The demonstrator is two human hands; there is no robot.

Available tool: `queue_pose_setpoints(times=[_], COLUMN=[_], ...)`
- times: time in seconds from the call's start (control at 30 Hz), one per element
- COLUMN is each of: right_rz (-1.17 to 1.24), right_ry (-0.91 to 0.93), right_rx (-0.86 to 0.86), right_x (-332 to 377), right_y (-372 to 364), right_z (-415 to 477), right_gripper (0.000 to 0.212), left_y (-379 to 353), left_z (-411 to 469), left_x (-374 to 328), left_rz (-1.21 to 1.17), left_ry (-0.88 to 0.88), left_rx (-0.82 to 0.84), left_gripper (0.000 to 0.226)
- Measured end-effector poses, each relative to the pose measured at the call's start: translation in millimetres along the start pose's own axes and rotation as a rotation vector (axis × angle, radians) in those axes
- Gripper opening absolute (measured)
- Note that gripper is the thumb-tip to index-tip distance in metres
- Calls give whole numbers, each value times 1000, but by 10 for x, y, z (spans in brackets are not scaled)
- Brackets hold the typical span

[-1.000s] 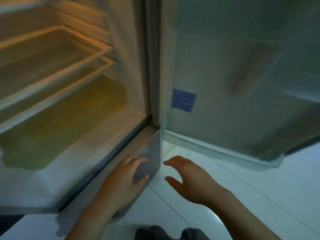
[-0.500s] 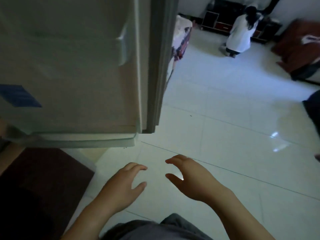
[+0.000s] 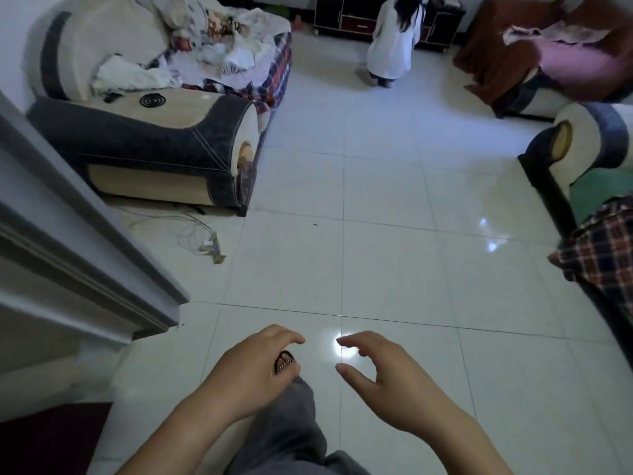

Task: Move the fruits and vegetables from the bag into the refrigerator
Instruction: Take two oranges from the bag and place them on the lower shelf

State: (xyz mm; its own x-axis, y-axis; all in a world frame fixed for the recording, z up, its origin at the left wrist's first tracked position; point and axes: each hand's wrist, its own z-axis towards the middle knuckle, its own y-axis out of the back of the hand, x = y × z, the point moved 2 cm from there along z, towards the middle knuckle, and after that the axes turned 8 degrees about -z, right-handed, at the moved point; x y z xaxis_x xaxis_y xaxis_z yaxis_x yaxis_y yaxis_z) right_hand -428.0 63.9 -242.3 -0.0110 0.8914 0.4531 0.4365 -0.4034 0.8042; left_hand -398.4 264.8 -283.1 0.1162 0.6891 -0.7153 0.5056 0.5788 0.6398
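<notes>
The left hand and the right hand are both reaching out low over the white floor. They are hanging side by side, near each other but not touching. The fingers of each hand are curling a little and loosely, and neither hand is holding anything.

The refrigerator door is standing open at the left edge of the floor, and only its grey side is showing. I cannot tell where the bag is.

A grey trouser leg is stretching out under the left hand, and a dark sandal is peeking out between its thumb and fingers. White cables are lying on the floor just past the door. A sofa piled with clothes is sitting at the far left corner of the floor. A person in white is kneeling at the far edge, facing a dark cabinet. A checked cloth is hanging at the right edge.
</notes>
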Motion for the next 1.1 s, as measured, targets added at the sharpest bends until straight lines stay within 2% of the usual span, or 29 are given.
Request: queue_pose_setpoints(times=[0.13,0.3,0.53,0.9,1.1], right_rz=[-36,-160,-183,-283,-413], right_ry=[17,49,171,624,936], right_rx=[-1,-20,-41,204,395], right_x=[-145,-156,140,1409,2369], right_y=[369,1028,1635,1630,1628], right_z=[627,1550,2743,4933,5976], right_gripper=[39,42,40,39,40], left_y=[130,650,1532,2515,2922], left_z=[628,1674,2481,2594,2132], left_x=[85,45,46,1230,1819], left_rz=[-62,-52,-62,-250,-333], left_ry=[25,-2,43,455,931], left_rx=[-60,-11,-159,-551,-789], left_gripper=[33,38,39,33,38])
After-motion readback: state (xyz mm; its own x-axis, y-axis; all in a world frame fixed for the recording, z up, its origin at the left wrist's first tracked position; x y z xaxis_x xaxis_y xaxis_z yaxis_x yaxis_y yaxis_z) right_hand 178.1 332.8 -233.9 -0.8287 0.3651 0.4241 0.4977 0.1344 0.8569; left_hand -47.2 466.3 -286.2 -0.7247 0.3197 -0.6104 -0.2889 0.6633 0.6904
